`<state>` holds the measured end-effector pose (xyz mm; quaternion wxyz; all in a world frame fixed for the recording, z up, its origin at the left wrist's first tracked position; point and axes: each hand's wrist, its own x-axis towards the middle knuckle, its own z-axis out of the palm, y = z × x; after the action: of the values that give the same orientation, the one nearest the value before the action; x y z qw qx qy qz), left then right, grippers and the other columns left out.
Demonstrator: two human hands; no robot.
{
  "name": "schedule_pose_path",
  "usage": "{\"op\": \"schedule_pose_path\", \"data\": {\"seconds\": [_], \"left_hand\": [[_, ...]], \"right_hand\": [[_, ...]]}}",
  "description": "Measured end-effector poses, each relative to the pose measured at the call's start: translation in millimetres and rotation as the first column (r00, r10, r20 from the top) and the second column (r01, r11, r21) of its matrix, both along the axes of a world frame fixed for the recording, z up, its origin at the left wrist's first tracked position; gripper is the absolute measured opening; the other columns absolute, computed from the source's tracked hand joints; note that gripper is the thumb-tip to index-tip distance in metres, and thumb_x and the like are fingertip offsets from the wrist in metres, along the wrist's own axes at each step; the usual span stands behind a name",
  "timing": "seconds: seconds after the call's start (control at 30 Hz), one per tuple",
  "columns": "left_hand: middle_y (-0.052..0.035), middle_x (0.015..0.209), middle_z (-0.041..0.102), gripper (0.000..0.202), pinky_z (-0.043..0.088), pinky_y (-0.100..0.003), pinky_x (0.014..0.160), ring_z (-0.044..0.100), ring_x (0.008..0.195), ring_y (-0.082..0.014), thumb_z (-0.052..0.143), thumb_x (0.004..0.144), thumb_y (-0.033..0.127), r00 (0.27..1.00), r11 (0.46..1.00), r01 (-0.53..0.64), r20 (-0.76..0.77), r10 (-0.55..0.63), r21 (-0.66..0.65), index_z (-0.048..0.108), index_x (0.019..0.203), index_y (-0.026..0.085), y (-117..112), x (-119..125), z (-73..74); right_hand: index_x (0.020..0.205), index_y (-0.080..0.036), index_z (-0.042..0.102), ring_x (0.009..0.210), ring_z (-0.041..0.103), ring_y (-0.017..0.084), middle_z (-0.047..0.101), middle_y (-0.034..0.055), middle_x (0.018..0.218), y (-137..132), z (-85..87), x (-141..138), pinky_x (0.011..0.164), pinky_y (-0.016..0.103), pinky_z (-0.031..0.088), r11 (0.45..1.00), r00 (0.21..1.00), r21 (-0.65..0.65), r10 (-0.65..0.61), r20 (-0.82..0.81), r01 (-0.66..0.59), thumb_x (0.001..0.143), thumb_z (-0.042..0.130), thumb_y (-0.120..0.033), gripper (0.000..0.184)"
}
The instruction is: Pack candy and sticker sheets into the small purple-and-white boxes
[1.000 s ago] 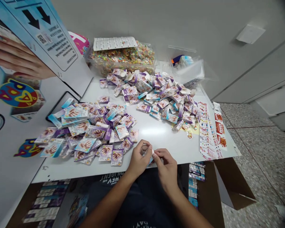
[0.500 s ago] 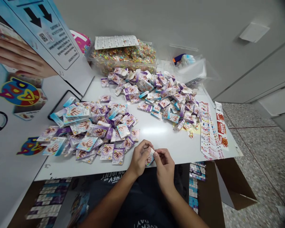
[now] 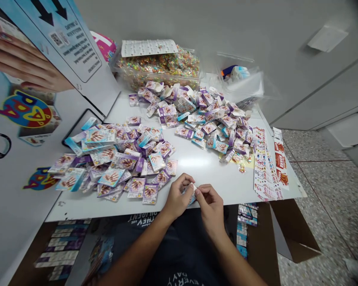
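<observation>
Where both hands meet, at six o'clock by the near edge of the desk (image 3: 238, 186), I see one small printed carton (image 3: 192, 198). Left hand (image 3: 179, 194): curled, thumb and fingers gripping the carton's side. Right hand (image 3: 211, 204): thumb and fingertips pinched at its white upper corner. Fingers cover much of it; cannot tell whether it touches the desk.

Handling, my judgement: very light, thin card, crisp along the folds, easily dented; glossy print could slip a little. I'd take it by the narrow edges, thumb against forefinger, and spare the broad faces and corners.

Around it: heap of similar cartons (image 3: 119, 161) at nine o'clock; second heap, many flaps open (image 3: 210, 115), at one; clear tub of multicoloured bits (image 3: 164, 78) toward eleven; sticker sheets (image 3: 264, 171) between three and four.
</observation>
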<state>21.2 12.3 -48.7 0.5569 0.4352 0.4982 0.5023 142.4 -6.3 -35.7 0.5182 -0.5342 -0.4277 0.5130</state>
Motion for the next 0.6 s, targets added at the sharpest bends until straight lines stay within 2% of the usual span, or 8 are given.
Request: {"op": "schedule_pose_path", "data": {"seconds": [0.13,0.23,0.3,0.37,0.43,0.5,0.6], "left_hand": [[0.0026,0.069,0.055,0.009,0.04,-0.024,0.062,0.052,0.064,-0.0128,0.056,0.086,0.027,0.999,1.0,0.004,0.035,-0.004,0.001,0.057,0.081,0.019,2.1,-2.2,0.8],[-0.0005,0.074,0.06,0.008,0.043,-0.027,0.068,0.056,0.072,-0.0156,0.058,0.082,0.026,0.998,1.0,-0.01,0.056,0.008,0.027,0.06,0.078,0.018,4.4,-4.9,3.4],[-0.002,0.076,0.06,0.011,0.044,-0.028,0.07,0.057,0.075,-0.017,0.058,0.082,0.027,0.998,0.999,-0.015,0.063,0.012,0.05,0.061,0.077,0.018,4.8,-6.4,4.4],[-0.0023,0.076,0.059,0.014,0.043,-0.028,0.069,0.056,0.074,-0.0173,0.057,0.084,0.03,0.998,0.998,-0.014,0.063,0.009,0.065,0.061,0.078,0.018,3.7,-7.3,3.7],[-0.0019,0.077,0.058,0.016,0.043,-0.028,0.068,0.055,0.073,-0.0171,0.058,0.086,0.033,0.998,0.996,-0.003,0.063,-0.003,0.089,0.062,0.085,0.018,1.2,-7.6,1.6],[-0.0026,0.084,0.059,0.02,0.045,-0.028,0.072,0.057,0.078,-0.0178,0.058,0.088,0.035,0.999,0.992,0.013,0.046,-0.019,0.128,0.063,0.096,0.018,-1.9,-7.2,-0.3],[-0.0068,0.103,0.062,0.03,0.05,-0.032,0.085,0.061,0.094,-0.0209,0.058,0.09,0.031,0.997,0.978,0.073,-0.054,-0.063,0.197,0.062,0.117,0.018,-5.2,-4.7,-0.2]], "right_hand": [[0.08,-0.021,0.069,0.084,0.062,0.019,0.065,0.0034,0.088,-5.6,-7.0,-0.3,0.076,0.032,0.05,0.994,0.998,0.107,-0.021,0.062,0.014,0.089,0.072,-0.032,0.014],[0.09,-0.023,0.072,0.093,0.065,0.021,0.067,0.006,0.097,-12.1,-15.9,1.6,0.08,0.036,0.052,0.973,0.989,0.225,0.008,0.147,-0.041,0.093,0.067,-0.026,0.006],[0.099,-0.025,0.073,0.097,0.065,0.023,0.068,0.0077,0.102,-17.2,-20.2,0.8,0.083,0.038,0.053,0.953,0.978,0.293,0.009,0.208,-0.071,0.094,0.065,-0.022,0.01],[0.103,-0.025,0.073,0.099,0.065,0.023,0.068,0.0089,0.105,-21.2,-22.0,-3.0,0.085,0.04,0.053,0.947,0.967,0.318,-0.045,0.252,-0.039,0.095,0.064,-0.022,0.012],[0.099,-0.023,0.073,0.094,0.065,0.022,0.068,0.008,0.1,-21.9,-21.5,-8.8,0.083,0.038,0.053,0.964,0.965,0.261,-0.121,0.235,0.057,0.094,0.065,-0.026,0.01],[0.091,-0.021,0.072,0.085,0.063,0.02,0.067,0.0051,0.09,-18.2,-19.6,-13.1,0.077,0.034,0.052,0.979,0.973,0.133,-0.176,0.149,0.156,0.092,0.068,-0.033,0.012],[0.086,-0.019,0.071,0.078,0.062,0.019,0.067,0.0025,0.082,-6.7,-15.0,-11.7,0.074,0.033,0.051,0.968,0.97,-0.078,-0.241,-0.029,0.238,0.084,0.076,-0.039,0.021]]}}
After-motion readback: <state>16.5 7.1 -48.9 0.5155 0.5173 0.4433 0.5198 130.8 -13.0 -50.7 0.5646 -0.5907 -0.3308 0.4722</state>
